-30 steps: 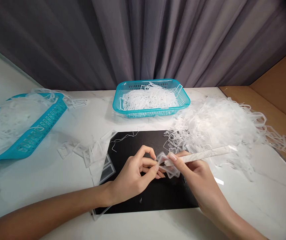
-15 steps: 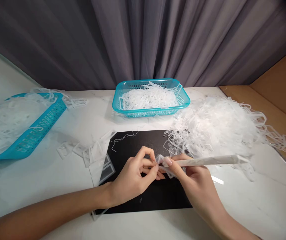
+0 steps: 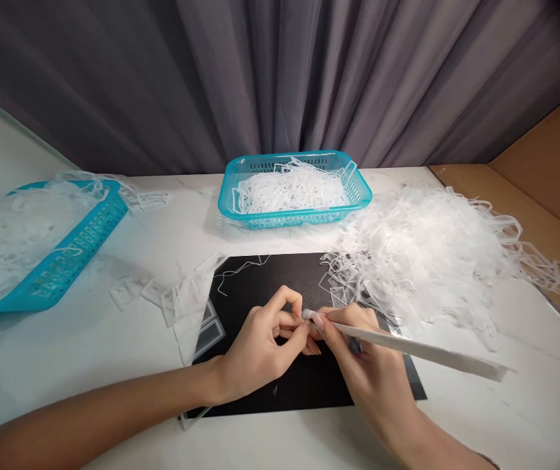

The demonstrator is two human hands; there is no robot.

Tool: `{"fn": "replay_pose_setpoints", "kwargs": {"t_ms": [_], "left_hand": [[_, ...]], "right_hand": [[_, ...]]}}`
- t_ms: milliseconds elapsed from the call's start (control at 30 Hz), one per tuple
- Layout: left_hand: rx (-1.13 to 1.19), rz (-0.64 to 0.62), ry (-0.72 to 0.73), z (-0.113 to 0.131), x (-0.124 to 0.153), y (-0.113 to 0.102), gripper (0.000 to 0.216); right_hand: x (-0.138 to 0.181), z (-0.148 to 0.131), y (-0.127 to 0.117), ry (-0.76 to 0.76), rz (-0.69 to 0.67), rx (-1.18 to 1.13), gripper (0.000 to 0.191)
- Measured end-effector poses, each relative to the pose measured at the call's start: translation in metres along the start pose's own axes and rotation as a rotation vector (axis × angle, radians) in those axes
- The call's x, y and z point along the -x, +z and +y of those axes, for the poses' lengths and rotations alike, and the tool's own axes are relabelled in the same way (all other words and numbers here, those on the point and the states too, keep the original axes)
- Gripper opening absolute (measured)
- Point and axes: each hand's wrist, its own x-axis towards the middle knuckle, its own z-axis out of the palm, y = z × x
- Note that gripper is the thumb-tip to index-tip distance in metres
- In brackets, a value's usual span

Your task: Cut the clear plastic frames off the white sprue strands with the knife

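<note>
Above the black rectangular mat [image 3: 275,277], the small translucent plastic piece [image 3: 309,314] pinched by the left hand [image 3: 269,343] might slip or tear if the right hand [image 3: 376,375], gripping the long flat whitish stick [image 3: 436,353], twists too hard.

The tabletop [image 3: 182,238] is brightly lit, the curtain [image 3: 280,78] dim, and the view's top right corner black

Strip [image 3: 427,350] off-white; mat [image 3: 273,277] black; baskets [image 3: 294,216] turquoise; tabletop [image 3: 172,241] white, grey-veined; curtain [image 3: 280,78] purplish grey.
</note>
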Motion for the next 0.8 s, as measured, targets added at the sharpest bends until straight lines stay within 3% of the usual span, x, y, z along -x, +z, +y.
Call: {"fn": "replay_pose_setpoints", "kwargs": {"t_ms": [467,667,800], "left_hand": [[-0.125,-0.016,0.136,0.002,0.0,-0.002,0.013],[-0.155,-0.005,0.177,0.001,0.002,-0.001,0.015],[-0.19,0.016,0.222,-0.002,0.004,0.0,0.016]], "right_hand": [[-0.008,0.004,-0.001,0.194,-0.029,-0.106,0.026],[-0.004,0.003,-0.008,-0.092,0.045,0.173,0.015],[0.0,-0.003,-0.008,-0.23,0.025,0.195,0.014]]}}
